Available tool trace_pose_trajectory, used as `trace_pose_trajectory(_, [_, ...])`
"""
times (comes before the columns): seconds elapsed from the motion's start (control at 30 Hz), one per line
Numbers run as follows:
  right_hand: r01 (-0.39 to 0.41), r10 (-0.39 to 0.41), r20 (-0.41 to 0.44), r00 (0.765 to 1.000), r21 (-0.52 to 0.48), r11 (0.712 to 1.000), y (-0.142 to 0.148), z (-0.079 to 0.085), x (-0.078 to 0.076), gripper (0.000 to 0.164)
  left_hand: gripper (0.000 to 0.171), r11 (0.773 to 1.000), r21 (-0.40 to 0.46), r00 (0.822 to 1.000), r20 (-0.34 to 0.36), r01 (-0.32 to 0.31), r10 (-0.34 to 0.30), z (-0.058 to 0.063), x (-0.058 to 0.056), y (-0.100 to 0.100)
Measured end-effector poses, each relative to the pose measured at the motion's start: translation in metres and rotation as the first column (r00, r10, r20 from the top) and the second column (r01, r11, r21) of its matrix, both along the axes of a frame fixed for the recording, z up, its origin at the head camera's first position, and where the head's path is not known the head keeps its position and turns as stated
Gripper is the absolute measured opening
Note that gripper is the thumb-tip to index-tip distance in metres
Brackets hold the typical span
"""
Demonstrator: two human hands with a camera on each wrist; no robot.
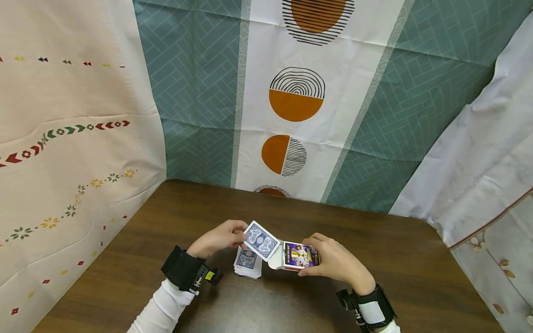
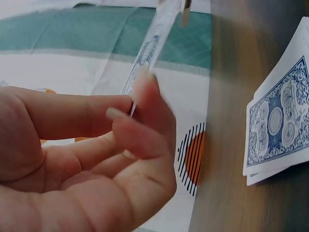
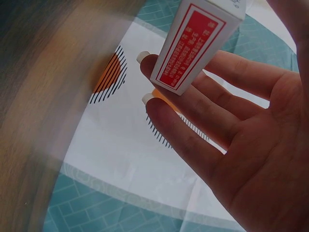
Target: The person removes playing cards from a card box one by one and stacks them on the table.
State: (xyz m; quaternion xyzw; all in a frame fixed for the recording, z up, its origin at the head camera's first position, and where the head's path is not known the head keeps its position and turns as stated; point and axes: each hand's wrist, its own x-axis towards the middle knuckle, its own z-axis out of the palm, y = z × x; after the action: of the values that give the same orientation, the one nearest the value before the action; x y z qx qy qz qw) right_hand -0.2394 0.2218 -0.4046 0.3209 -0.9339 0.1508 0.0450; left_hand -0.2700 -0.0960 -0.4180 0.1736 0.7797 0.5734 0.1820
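- Teal-and-white patterned cloth [image 1: 200, 92], filling the upper centre of the head view.
- Dark wood-grain tabletop [image 1: 391, 249], spanning the lower half of the frame.
- Right hand [image 1: 335, 259], lower right of centre: grasping the card box between thumb and fingers.
- Left hand [image 1: 218, 238], lower centre: pinching the near edge of the raised playing card between thumb and fingertip.
- Card box [image 1: 300, 255], purple-faced, lower centre, its white flap standing out at the left end, towards the card.
- Stack of blue-backed playing cards [image 1: 247, 270], lower centre, on the tabletop below the left hand, its edges slightly uneven.
- Raised playing card [image 1: 261, 241], blue back showing, tilted, overlapping the flap in the head view; contact, and whether it is 1 card or several, cannot be told.
- Step in hand, as judged: card transfer at the box's mouth; whether inward or outward is unsettled.
- Next move, as judged: inward, it calls for aligning the card with the box and keeping the flap clear; outward, for laying it squarely on the stack.
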Motion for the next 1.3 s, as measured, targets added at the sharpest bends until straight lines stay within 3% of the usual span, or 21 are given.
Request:
trace_pose_trajectory(0.33, [0.000, 0.000, 0.000, 1.000, 0.007, 1.000, 0.000, -0.001, -0.001, 0.063, 0.026, 0.999, -0.010, 0.999, 0.006, -0.034, 0.034, -0.007, -0.008, -0.007])
trace_pose_trajectory(0.7, [0.006, -0.006, 0.014, 1.000, 0.012, 1.000, 0.000, -0.001, -0.001, 0.064, 0.029, 0.990, -0.090, 0.994, 0.019, -0.108, 0.110, -0.026, -0.014, -0.006])
trace_pose_trajectory(0.97, [-0.002, 0.002, 0.025, 1.000, 0.019, 1.000, 0.000, -0.003, -0.003, 0.064, 0.022, 0.966, -0.136, 0.974, 0.003, -0.222, 0.225, -0.039, -0.021, -0.005])
trace_pose_trajectory(1.3, [0.003, -0.003, 0.031, 1.000, 0.021, 1.000, -0.001, -0.004, -0.004, 0.064, 0.016, 0.938, -0.171, 0.952, -0.001, -0.303, 0.307, -0.045, -0.024, -0.004])
